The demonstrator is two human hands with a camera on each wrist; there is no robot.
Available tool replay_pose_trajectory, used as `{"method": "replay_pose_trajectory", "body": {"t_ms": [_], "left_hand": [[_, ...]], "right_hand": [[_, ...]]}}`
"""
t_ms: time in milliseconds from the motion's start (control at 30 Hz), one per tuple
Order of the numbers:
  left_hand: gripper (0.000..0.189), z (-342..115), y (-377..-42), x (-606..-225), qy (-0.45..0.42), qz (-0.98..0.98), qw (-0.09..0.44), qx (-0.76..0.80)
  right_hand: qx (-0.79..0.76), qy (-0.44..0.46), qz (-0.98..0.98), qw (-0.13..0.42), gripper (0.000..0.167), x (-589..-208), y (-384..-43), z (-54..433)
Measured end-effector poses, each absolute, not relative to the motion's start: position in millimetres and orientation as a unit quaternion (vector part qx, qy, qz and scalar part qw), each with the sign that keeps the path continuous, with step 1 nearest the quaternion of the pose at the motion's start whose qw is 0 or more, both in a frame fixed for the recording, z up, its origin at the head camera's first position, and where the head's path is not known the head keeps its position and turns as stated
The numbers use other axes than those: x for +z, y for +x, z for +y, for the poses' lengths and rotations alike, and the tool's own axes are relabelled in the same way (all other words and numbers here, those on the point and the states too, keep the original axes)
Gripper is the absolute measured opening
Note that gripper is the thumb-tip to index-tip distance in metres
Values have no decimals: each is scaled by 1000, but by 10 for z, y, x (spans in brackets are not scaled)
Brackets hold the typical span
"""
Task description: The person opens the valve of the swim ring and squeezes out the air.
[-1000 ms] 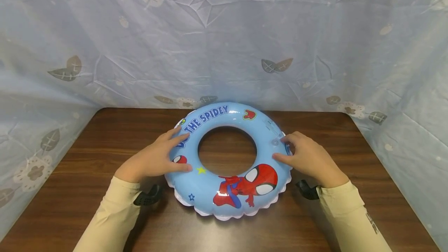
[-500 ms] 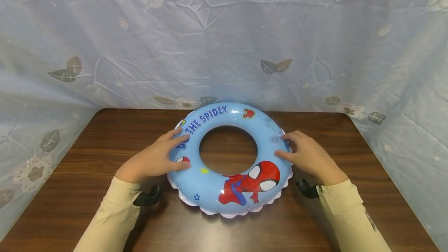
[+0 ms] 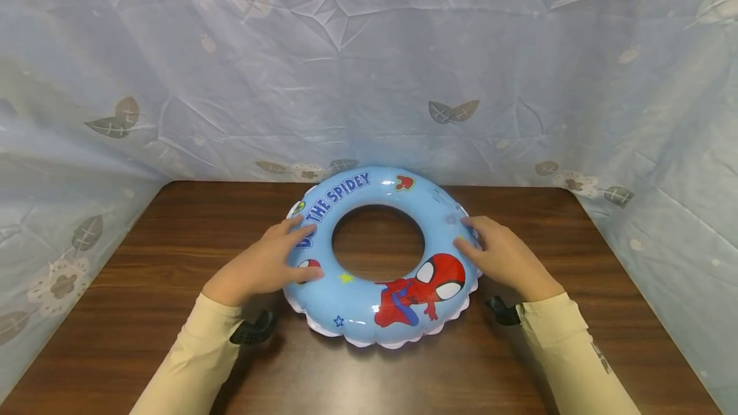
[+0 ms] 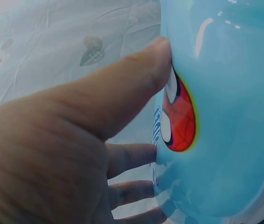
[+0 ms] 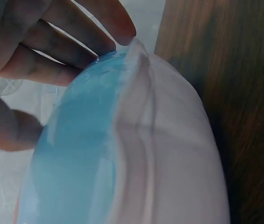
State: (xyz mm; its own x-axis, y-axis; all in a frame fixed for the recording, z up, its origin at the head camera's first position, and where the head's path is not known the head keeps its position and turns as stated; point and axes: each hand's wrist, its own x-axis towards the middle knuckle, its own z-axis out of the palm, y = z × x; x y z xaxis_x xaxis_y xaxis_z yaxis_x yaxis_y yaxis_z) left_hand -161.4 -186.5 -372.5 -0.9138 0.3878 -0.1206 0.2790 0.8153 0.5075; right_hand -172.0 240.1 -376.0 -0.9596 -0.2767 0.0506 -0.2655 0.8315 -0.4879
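An inflated light-blue swim ring (image 3: 377, 187) with a red-and-blue cartoon figure, lettering and a scalloped white seam lies flat on the wooden table (image 3: 190, 235). At its left side my left hand (image 3: 265, 268) rests with spread fingers; in the left wrist view the thumb (image 4: 136, 74) and fingertips touch the ring beside a red masked face. My right hand (image 3: 507, 255) is at the opposite side, thumb on top and fingers along the outer edge. The right wrist view shows those fingers (image 5: 66, 44) loosely spread at the blue surface and pale seam.
Behind the table and on both sides hangs a pale blue-grey curtain (image 3: 375, 69) printed with leaves and flowers. A black wrist mount (image 3: 254, 328) shows under the left wrist, another black mount (image 3: 501, 310) by the right.
The ring has turned counterclockwise: the cartoon figure moved rightward and up, the lettering slid left and down. My right thumb shifted slightly away from me, and my left hand slightly to the right.
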Motion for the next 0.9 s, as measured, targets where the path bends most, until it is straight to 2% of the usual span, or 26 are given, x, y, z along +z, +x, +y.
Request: {"method": "replay_pose_trajectory", "body": {"t_ms": [200, 433, 567, 667, 800, 900], "left_hand": [[95, -1822, -1555, -3708, 167, 951, 112, 235], [95, -1753, -1540, -3669, 163, 952, 114, 232], [92, -1732, -1559, -3643, 173, 956, 93, 217], [88, -1716, -1572, -3613, 190, 957, 60, 210], [82, -1637, -1588, -3574, 242, 946, 13, 214], [76, -1532, -1583, -3582, 294, 932, 4, 211]], "right_hand": [[-251, -154, 955, 20, 68, -3803, -1720, 2396], [-261, -138, 954, 49, 85, -3859, -1769, 2420], [-255, -146, 954, 52, 86, -3829, -1757, 2412], [-224, -161, 961, 20, 78, -3753, -1709, 2369], [-195, -178, 964, -37, 46, -3654, -1629, 2314], [-196, -224, 954, -44, 29, -3624, -1581, 2286]]}}
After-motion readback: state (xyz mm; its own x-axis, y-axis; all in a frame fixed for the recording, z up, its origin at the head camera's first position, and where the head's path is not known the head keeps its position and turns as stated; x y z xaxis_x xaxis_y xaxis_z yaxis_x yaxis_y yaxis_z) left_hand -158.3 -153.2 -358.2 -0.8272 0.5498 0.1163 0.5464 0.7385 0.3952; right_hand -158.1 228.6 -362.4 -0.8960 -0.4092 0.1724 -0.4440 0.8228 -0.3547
